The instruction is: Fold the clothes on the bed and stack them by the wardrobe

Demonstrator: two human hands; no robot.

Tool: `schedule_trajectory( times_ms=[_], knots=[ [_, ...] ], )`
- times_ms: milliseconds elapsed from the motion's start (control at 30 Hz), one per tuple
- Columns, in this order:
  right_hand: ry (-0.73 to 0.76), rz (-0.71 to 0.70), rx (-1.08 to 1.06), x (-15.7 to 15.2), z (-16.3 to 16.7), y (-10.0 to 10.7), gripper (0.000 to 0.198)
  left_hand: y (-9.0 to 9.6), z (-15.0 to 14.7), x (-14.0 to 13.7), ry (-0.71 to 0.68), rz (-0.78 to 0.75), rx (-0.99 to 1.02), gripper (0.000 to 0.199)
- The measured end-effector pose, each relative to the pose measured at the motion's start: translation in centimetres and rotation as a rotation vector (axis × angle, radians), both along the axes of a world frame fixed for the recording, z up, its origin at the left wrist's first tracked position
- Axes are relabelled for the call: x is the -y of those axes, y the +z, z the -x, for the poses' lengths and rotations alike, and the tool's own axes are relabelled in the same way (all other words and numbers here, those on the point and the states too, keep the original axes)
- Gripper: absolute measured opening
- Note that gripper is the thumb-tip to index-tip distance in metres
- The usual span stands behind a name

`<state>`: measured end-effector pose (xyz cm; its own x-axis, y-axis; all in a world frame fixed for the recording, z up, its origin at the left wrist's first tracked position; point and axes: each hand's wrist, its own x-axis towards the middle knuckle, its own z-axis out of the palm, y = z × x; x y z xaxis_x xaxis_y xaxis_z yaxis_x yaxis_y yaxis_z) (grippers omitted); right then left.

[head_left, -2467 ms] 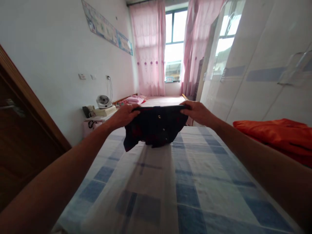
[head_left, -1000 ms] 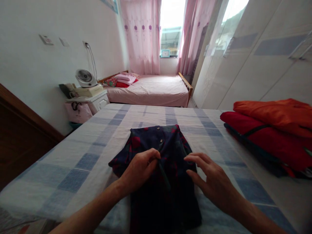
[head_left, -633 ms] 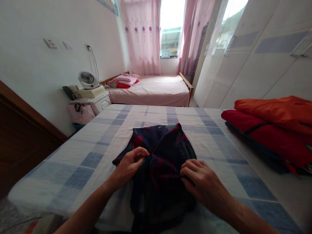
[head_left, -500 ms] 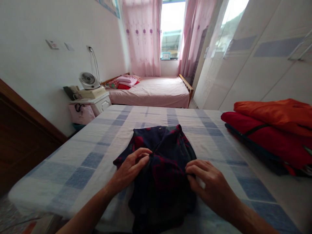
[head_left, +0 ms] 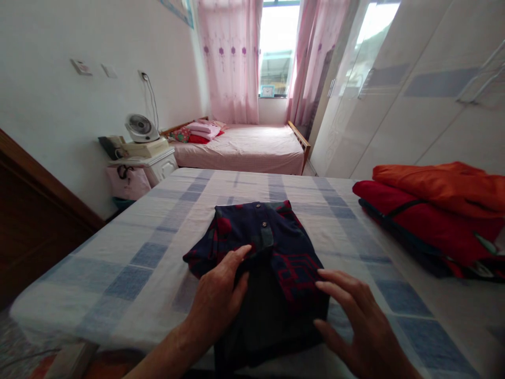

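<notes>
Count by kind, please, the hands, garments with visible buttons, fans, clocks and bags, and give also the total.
Hands: 2, left hand and right hand
Buttoned garment: 1
Fan: 1
Clock: 1
Bag: 1
Total: 6

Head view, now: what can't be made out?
Dark garment, head view: partly hidden behind the left hand, whose grip is unclear.
Pile of clothes, head view: cut off by the right edge.
Blue-framed clock, head view: too small to read.
Wardrobe, head view: cut off by top and right edges.
</notes>
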<state>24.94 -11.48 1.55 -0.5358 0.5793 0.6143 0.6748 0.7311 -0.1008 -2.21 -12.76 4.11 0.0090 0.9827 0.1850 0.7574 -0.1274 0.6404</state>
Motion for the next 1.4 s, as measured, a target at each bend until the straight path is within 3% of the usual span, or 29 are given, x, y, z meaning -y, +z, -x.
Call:
schedule_trajectory(
  times_ms=[133, 267, 367, 433, 500, 600, 667, 733, 833, 1067, 1167, 1267, 1333, 1400],
  knots=[
    [0.034, -0.054, 0.115, 0.6, 2.0, 0.4, 0.058, 1.9, 0.1, -0.3, 0.026, 0.075, 0.226, 0.038],
    [-0.033, -0.038, -0.039, 0.4, 4.5, 0.7, 0.037, 3.6, 0.0, -0.7, -0.052, 0.169, 0.559, 0.035],
    [0.053, 0.090, -0.074, 0.3, 5.9, 1.3, 0.019, 4.1, -0.3, -0.7, -0.060, 0.169, 0.588, 0.034],
    [0.164, 0.185, -0.060, 0.4, 6.1, 1.7, 0.017, 4.1, -0.5, -0.3, -0.089, 0.171, 0.554, 0.035],
    [0.207, 0.177, -0.090, 0.6, 5.5, 1.9, 0.019, 4.0, -0.6, 0.1, -0.122, 0.167, 0.481, 0.036],
    [0.116, 0.052, -0.133, 0.9, 3.8, 1.3, 0.027, 3.7, -0.6, 0.4, -0.112, 0.150, 0.437, 0.035],
    [0.030, 0.010, -0.086, 1.0, 2.8, 0.3, 0.036, 3.8, -0.5, 0.3, -0.056, 0.163, 0.539, 0.034],
    [-0.072, 0.008, -0.055, 1.1, 2.0, -0.9, 0.039, 3.9, -0.3, 0.1, 0.010, 0.202, 0.685, 0.037],
    [-0.203, 0.055, -0.097, 1.2, 1.5, -2.0, 0.027, 4.2, -0.2, -0.3, 0.052, 0.239, 0.790, 0.038],
    [-0.273, 0.054, -0.307, 1.7, 0.7, -2.1, 0.009, 4.3, -0.3, 0.0, 0.021, 0.202, 0.688, 0.034],
    [-0.209, 0.028, -0.212, 1.9, 1.0, -2.1, 0.012, 4.1, -0.3, 0.1, -0.003, 0.191, 0.613, 0.035],
    [-0.231, 0.049, -0.100, 1.6, 1.5, -2.1, 0.020, 3.5, -0.9, 0.0, -0.164, 0.162, 0.412, 0.035],
    [-0.243, 0.079, -0.101, 1.3, 1.5, -2.0, 0.017, 3.0, -1.4, -0.1, -0.238, 0.135, 0.316, 0.037],
    [-0.214, 0.111, -0.153, 1.3, 1.0, -1.8, 0.014, 2.8, -1.5, -0.1, -0.216, 0.112, 0.304, 0.036]
  ],
)
